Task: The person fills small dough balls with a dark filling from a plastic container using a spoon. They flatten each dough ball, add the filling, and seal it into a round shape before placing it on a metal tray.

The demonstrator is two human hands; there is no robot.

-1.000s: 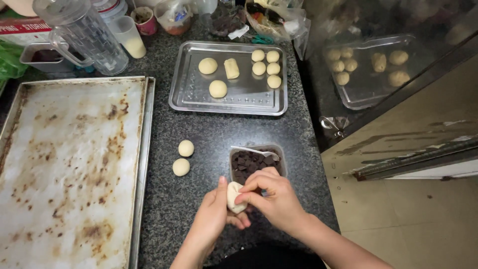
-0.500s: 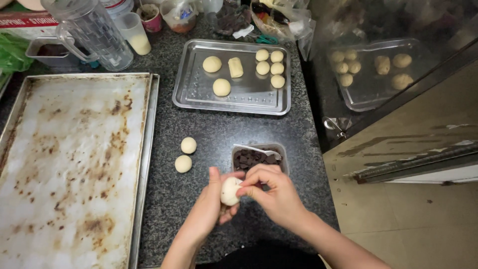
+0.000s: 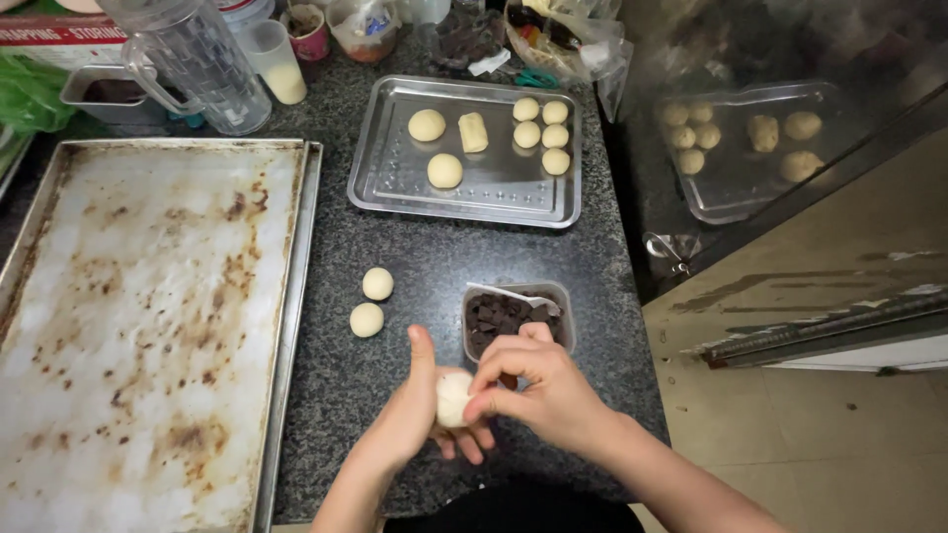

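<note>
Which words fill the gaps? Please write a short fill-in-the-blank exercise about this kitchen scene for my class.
1. Both hands, left hand and right hand, hold one dough ball over the ___ counter.
2. Beside the big baking sheet lie ___ loose balls.
3. The tub behind the hands holds chocolate ___.
4. The small tray carries ___ dough pieces.

Missing words: dark; two; pieces; seven

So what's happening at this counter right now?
A person is working a pale ball of dough, cupping it in the left hand while the right hand pinches its top. Just behind sits a small clear tub of dark chocolate pieces. Two finished round dough balls lie beside a large stained baking sheet.
</note>
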